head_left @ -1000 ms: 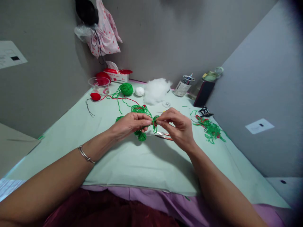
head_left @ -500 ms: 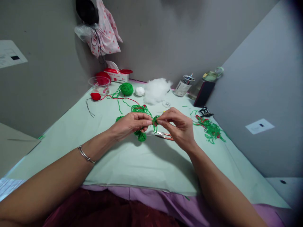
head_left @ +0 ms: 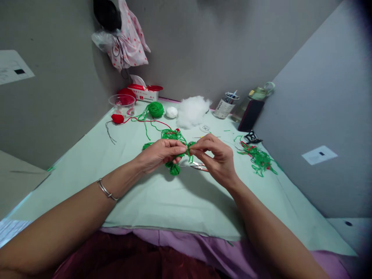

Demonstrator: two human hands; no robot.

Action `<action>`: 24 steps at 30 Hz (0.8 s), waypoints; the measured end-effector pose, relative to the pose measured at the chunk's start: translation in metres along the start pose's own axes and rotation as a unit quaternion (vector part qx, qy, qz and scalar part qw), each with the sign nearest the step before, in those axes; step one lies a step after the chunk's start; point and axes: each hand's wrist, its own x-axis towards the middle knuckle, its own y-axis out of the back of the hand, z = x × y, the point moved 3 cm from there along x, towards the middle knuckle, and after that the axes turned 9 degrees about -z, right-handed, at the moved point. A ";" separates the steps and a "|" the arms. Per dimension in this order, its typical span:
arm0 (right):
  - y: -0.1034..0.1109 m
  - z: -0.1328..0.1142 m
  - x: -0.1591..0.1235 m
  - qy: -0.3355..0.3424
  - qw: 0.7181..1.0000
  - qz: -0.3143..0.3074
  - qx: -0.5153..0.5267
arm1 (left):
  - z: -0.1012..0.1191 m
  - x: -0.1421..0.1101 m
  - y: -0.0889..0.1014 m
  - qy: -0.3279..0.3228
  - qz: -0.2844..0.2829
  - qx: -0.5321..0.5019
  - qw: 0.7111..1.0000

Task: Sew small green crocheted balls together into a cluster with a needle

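Note:
Fingertips pinched, my left hand (head_left: 165,152) grips a piece of green yarn (head_left: 190,151) over the middle of the table. My right hand (head_left: 216,157) pinches the same green yarn from the other side, its fingertips close to the left ones. Short green ends hang below the fingers. Fingers partly hide the yarn's exact shape. Beneath my right hand lie scissors (head_left: 199,166) with orange-red handles. Behind and below my left hand are tangled green yarn (head_left: 171,134) and small green balls (head_left: 174,169).
Farther back stand a green yarn ball (head_left: 155,109), white stuffing (head_left: 193,112), a clear plastic tub (head_left: 122,106) and a tissue box (head_left: 143,93). A pen can (head_left: 225,106), a bottle (head_left: 258,93) and a phone (head_left: 251,115) are at back right. Yarn scraps (head_left: 260,159) lie right.
My right hand has shifted slightly left, its fingertips closer to the left hand's. My left hand has stayed almost in place, still pinching the yarn.

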 end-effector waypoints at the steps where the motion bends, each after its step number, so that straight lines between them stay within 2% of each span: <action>1: -0.001 0.000 0.000 0.003 1.000 0.002 -0.010 | 0.000 0.000 -0.001 0.004 0.001 -0.004 1.000; 11: -0.003 -0.003 0.000 -0.008 0.999 0.019 -0.045 | 0.005 -0.002 -0.001 -0.018 0.025 0.010 0.999; 16: -0.007 -0.001 0.001 -0.008 0.998 0.020 -0.062 | 0.002 0.000 -0.004 -0.031 0.009 0.003 0.999; 20: 0.006 0.003 0.005 -0.052 0.998 0.034 -0.018 | 0.003 -0.001 -0.005 -0.029 -0.023 0.080 0.996; 22: 0.007 0.008 0.006 -0.092 0.995 -0.004 0.037 | 0.004 -0.002 -0.006 -0.015 -0.044 0.129 0.990; 24: 0.003 0.014 0.006 -0.131 0.983 -0.077 0.105 | 0.004 -0.003 -0.006 -0.003 -0.049 0.169 0.984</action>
